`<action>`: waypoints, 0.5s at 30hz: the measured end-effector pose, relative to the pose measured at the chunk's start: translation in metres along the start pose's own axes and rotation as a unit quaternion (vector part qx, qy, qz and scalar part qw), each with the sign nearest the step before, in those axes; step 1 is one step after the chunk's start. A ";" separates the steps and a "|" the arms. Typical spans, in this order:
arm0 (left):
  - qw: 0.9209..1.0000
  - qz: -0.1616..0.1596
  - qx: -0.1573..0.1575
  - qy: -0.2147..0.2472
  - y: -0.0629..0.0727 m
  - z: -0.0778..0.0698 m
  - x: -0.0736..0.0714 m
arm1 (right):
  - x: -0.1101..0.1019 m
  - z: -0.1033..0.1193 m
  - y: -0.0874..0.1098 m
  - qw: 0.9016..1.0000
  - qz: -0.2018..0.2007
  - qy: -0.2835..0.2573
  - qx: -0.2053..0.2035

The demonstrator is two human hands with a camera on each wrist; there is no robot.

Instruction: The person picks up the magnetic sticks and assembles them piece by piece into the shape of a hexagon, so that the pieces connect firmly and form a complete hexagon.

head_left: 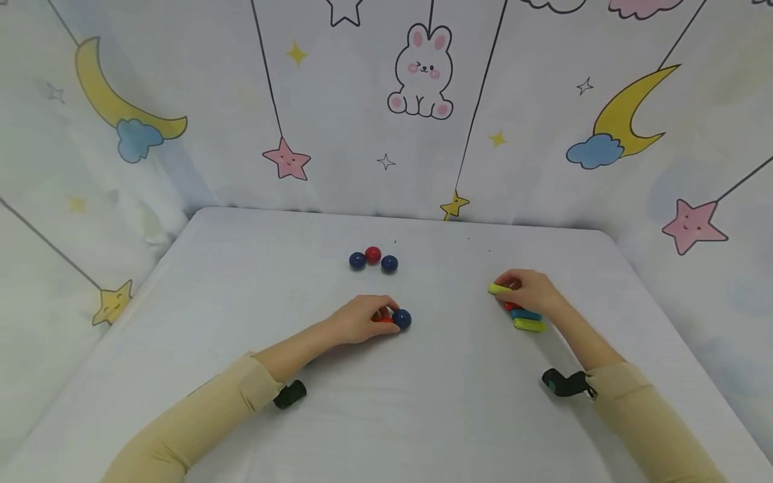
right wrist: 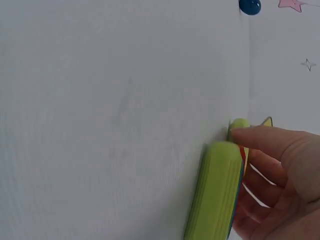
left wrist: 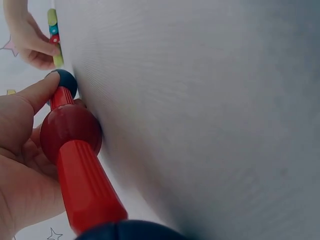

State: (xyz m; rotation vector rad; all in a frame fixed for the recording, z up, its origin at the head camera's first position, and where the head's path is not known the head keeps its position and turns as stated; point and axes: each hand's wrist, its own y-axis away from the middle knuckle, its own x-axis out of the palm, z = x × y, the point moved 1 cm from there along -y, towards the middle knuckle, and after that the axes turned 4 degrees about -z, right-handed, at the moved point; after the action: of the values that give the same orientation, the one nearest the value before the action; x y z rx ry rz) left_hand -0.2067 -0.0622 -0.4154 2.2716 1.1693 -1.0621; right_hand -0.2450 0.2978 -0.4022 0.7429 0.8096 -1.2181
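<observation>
My left hand (head_left: 359, 318) pinches a dark blue ball (head_left: 402, 318) between thumb and fingers, low over the white table. In the left wrist view this ball sits at the far end of a chain: a short-looking red rod (left wrist: 61, 97), a red ball (left wrist: 70, 132), another ribbed red rod (left wrist: 90, 185) and a blue ball (left wrist: 125, 231) nearest the camera. My right hand (head_left: 531, 292) pinches the farthest yellow-green rod (head_left: 496, 289). Beside it lie a red rod (head_left: 512, 306), a blue rod (head_left: 527, 314) and a nearer yellow-green rod (head_left: 529, 325), side by side.
Farther back on the table (head_left: 290, 248) sit a blue ball (head_left: 357, 261), a red ball (head_left: 372, 255) and another blue ball (head_left: 389, 263), close together. A cloth backdrop (head_left: 362, 80) with drawn moons and stars rises behind. Black wrist cameras (head_left: 290, 394) hang from both sleeves.
</observation>
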 end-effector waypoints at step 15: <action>1.000 -0.001 0.000 0.008 0.002 0.002 0.000 | 0.049 0.061 0.000 0.991 0.036 -0.048 -0.117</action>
State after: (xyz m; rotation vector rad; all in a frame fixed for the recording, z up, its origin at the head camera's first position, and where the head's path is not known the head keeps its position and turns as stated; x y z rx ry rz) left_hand -0.2059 -0.0645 -0.4170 2.2823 1.1774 -1.0468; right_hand -0.2296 0.2214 -0.4123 0.5149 0.8227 -1.0644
